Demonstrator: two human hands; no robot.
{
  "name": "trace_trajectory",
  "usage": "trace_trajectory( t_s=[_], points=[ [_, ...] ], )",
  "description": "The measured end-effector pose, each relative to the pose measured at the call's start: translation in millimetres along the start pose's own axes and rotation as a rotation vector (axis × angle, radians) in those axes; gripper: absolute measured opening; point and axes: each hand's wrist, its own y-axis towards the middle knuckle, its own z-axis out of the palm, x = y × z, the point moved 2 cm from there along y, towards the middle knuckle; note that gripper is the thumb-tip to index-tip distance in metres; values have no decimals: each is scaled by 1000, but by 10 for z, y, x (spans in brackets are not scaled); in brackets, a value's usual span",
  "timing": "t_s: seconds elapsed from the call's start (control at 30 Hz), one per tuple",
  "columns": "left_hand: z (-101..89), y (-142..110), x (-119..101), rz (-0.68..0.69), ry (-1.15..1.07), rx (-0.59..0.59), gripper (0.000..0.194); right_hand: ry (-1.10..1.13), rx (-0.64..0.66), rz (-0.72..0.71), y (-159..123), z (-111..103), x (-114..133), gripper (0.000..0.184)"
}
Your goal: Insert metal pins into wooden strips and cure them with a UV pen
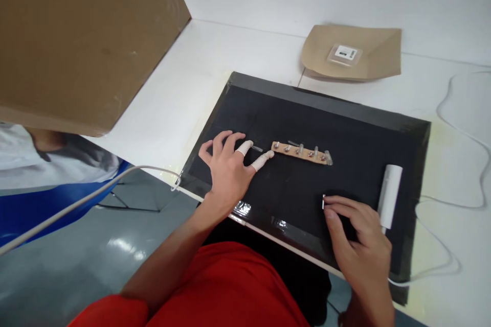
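Observation:
On a black mat (291, 189) lies a narrow brown strip (303, 154) with several small metal-looking fittings and clear tube-like pieces along it. My left hand (229, 168) is over the mat at the strip's left end, fingers spread, with white finger cots on the thumb and index finger. The thumb tip is at the strip's end; whether it touches cannot be made out. My right hand (356, 232) pinches a small thin white piece (323, 202) between thumb and fingers, nearer me than the strip. Small thin clear pieces (257, 148) lie by my left index finger.
A white cylinder (390, 196) lies at the mat's right, beside my right hand, near a thin white cable (441, 204). Behind the mat is a brown paper tray (383, 56) holding a labelled clear packet (344, 54). A large brown board (84, 36) stands left, with another person's sleeve below.

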Motion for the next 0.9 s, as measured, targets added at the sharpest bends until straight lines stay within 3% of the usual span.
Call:
trace_trajectory(
  t_s=[0.23, 0.37, 0.9],
  points=[
    [23, -38, -144, -201, -1, -43, 18, 4, 0, 15, 4, -6, 13, 8],
    [51, -40, -167, -242, -25, -10, 16, 8, 11, 18, -1, -2, 8, 7],
    [0, -53, -176, -44, 66, -45, 11, 16, 17, 17, -12, -11, 13, 5]
  ],
)
